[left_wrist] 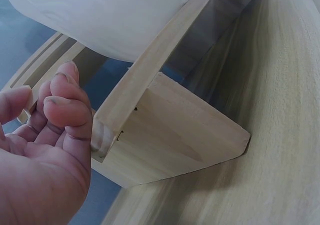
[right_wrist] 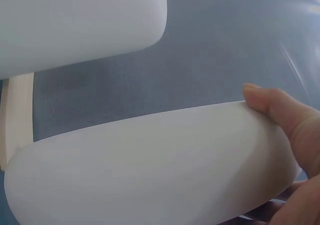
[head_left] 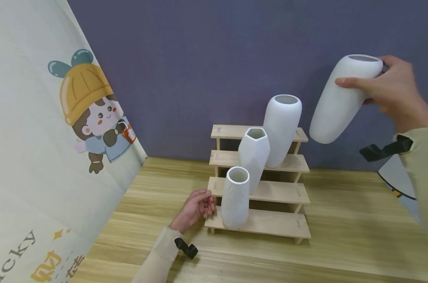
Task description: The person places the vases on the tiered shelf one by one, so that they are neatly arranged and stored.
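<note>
My right hand (head_left: 399, 88) grips a tall white vase (head_left: 341, 98) near its mouth, holding it tilted in the air right of the stepped wooden rack (head_left: 277, 224). In the right wrist view the thumb lies along the smooth vase (right_wrist: 150, 165). My left hand (head_left: 196, 208) is at the rack's left end, its fingers loosely curled and holding nothing; whether it touches the wood I cannot tell. On the rack stand a short textured vase (head_left: 235, 204) on the lowest step, a faceted vase (head_left: 254, 157) above it, and a tall smooth vase (head_left: 282, 125) higher up.
The rack stands on a wood-grain tabletop (head_left: 157, 184) before a dark blue-grey backdrop (head_left: 200, 70). A white cloth (head_left: 23, 137) with a cartoon figure hangs at the left. Another printed cloth (head_left: 399, 177) shows at the right edge, partly behind the right sleeve.
</note>
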Demonstrator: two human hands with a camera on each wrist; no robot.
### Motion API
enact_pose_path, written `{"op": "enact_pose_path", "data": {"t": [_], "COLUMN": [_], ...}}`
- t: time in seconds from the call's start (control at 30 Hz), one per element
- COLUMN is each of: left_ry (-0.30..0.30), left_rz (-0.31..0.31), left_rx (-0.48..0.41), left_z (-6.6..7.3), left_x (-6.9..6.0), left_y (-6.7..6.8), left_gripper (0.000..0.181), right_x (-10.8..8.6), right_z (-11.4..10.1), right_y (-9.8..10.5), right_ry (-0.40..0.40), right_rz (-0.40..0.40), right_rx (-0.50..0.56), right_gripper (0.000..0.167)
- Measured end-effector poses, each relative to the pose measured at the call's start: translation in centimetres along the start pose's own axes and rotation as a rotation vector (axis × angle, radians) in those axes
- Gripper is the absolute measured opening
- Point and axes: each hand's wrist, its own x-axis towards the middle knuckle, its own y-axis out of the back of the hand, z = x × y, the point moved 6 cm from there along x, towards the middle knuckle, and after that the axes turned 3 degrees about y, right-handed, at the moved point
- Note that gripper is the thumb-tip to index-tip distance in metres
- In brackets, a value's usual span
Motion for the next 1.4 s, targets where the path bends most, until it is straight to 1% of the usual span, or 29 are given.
{"op": "enact_pose_path", "data": {"t": [0.1, 0.3, 0.47, 0.7, 0.8, 0.9, 1.13, 1.23, 1.4], "left_ry": [0.004, 0.002, 0.001, 0.010, 0.018, 0.024, 0.013, 0.013, 0.013], "left_rz": [-0.001, 0.002, 0.005, 0.012, 0.016, 0.019, 0.014, 0.014, 0.008], "left_rx": [-0.004, -0.004, 0.004, 0.015, 0.013, 0.006, 0.004, 0.002, -0.004], "left_z": [0.0, 0.1, 0.0, 0.0, 0.0, 0.0, 0.1, 0.1, 0.1], "left_x": [0.0, 0.0, -0.1, -0.3, -0.3, -0.3, -0.3, -0.3, -0.3], "left_y": [0.0, 0.1, 0.1, 0.1, 0.1, 0.1, 0.1, 0.2, 0.1], "left_gripper": [0.043, 0.043, 0.042, 0.041, 0.042, 0.042, 0.041, 0.041, 0.040], "right_x": [0.2, 0.3, 0.1, -0.2, -0.1, 0.1, 0.6, 0.8, 0.9], "right_z": [-0.5, -1.3, -1.9, -2.8, -3.0, -3.2, -3.5, -3.7, -3.9], "right_y": [-0.6, -1.8, -2.9, -4.1, -4.5, -5.0, -6.0, -6.4, -7.1], "right_ry": [-0.007, -0.011, -0.004, -0.016, -0.025, -0.034, -0.047, -0.051, -0.048], "right_rz": [-0.017, -0.058, -0.082, -0.098, -0.100, -0.097, -0.097, -0.099, -0.105], "right_rx": [0.015, 0.058, 0.044, 0.061, 0.062, 0.054, 0.049, 0.042, -0.011], "right_gripper": [0.085, 0.085, 0.085, 0.090, 0.095, 0.101, 0.102, 0.106, 0.109]}}
